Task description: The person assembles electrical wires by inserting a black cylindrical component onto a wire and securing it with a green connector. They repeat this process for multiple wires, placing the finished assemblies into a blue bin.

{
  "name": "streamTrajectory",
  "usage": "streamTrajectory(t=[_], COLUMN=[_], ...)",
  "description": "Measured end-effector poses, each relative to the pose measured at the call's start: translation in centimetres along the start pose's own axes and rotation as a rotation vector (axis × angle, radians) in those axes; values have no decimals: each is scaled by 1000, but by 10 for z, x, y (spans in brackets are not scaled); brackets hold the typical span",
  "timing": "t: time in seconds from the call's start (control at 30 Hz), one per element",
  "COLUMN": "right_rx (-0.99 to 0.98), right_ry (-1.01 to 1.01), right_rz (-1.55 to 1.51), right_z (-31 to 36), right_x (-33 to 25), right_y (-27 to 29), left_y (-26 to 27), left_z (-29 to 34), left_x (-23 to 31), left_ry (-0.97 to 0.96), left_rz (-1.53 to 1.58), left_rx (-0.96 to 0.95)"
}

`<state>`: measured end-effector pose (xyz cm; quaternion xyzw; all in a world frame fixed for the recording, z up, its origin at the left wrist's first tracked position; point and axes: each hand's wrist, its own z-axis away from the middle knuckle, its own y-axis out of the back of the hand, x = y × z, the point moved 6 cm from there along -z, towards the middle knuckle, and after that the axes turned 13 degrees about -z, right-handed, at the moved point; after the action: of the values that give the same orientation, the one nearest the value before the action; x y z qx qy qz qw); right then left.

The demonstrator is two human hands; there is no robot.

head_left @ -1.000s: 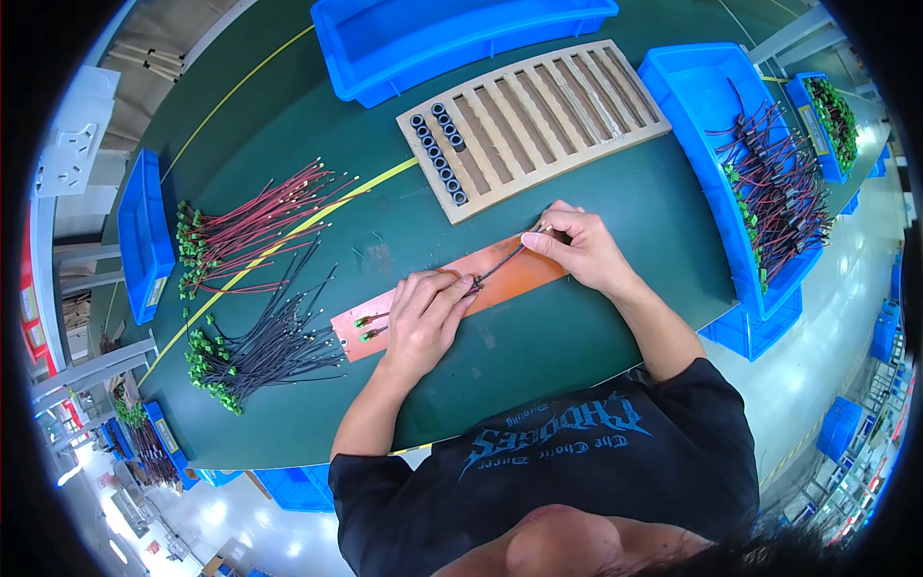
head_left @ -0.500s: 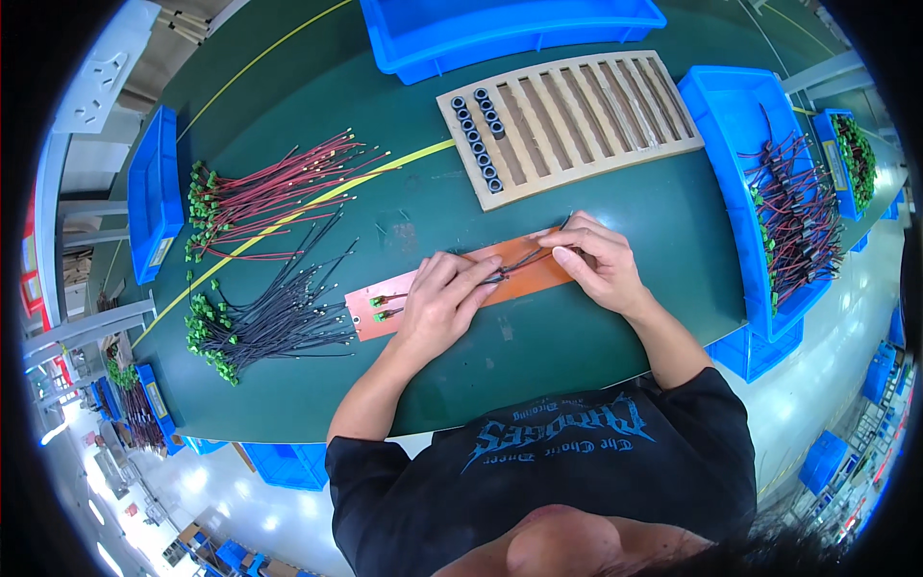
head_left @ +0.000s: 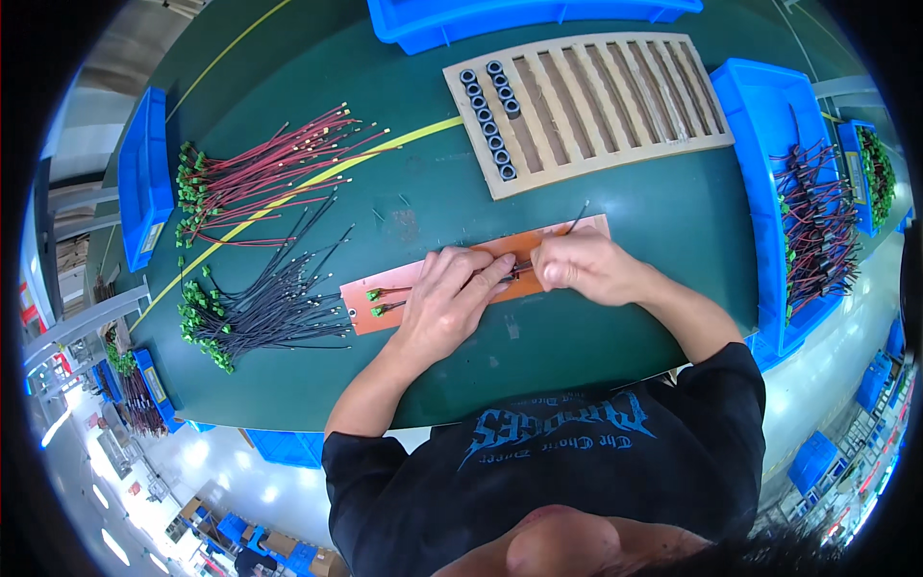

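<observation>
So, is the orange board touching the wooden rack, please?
Apart. The head view shows it plainly: a strip of green table lies between the far edge of the orange board and the near edge of the wooden rack.

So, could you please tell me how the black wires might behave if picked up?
The black wires look thin and some curve, so probably floppy. They lie crossed, so they may tangle and drag neighbours.

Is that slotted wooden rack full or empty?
The wooden rack is partly filled: dark rings line its leftmost column and the far part of the next; the others show none.
</observation>
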<state>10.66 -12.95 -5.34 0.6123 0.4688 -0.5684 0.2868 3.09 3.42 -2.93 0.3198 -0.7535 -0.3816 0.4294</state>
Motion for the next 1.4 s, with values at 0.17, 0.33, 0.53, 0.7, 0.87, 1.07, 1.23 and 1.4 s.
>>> streamTrajectory(t=[0.17,0.33,0.53,0.7,0.87,1.07,1.23,1.4], right_rx=[-102,-95,55,256,411,622,878,729], right_ry=[15,127,-59,-20,-2,128,242,-16], right_rz=[279,167,8,-14,-93,145,406,-89], right_z=[3,5,2,17,34,39,63,59], right_x=[-4,-5,-9,-11,-6,-29,-43,-18], right_y=[-6,-7,11,5,-1,14,33,6], left_y=[-8,-16,-5,0,1,1,3,-3], left_z=[6,18,8,11,13,15,18,24], left_x=[-2,6,-3,-3,3,-1,-3,-13], left_ry=[-10,-33,48,25,-22,3,32,167], left_rz=[-15,-63,2,10,-32,49,112,311], left_rx=[10,-30,88,155,191,192,221,201])
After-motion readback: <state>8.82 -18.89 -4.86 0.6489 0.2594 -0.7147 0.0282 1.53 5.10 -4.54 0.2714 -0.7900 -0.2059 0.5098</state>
